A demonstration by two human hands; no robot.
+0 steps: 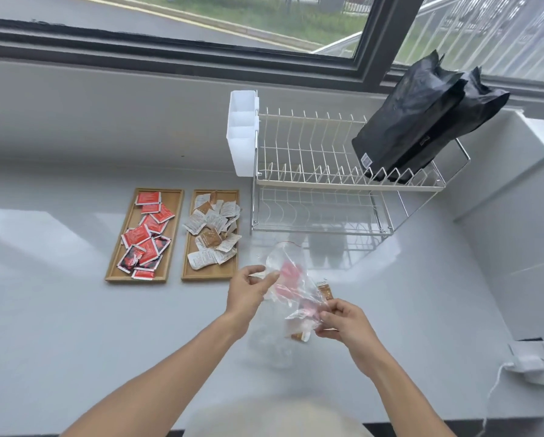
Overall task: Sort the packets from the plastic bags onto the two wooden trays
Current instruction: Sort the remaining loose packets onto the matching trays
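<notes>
A clear plastic bag (288, 280) with red and brown packets inside hangs between my hands above the white counter. My left hand (248, 290) pinches its upper edge. My right hand (340, 321) pinches the bag's lower part, where a brown packet (326, 291) shows beside my fingers. Another empty clear bag (269, 345) lies on the counter below. The left wooden tray (173, 197) holds several red packets (144, 238). The right wooden tray (212, 272) holds several white and brown packets (212, 228).
A two-tier wire dish rack (321, 197) stands behind the bag, with a white cutlery holder (242, 134) on its left side and two black pouches (422, 118) leaning on its right. A white charger and cable (526, 364) lie at the right edge.
</notes>
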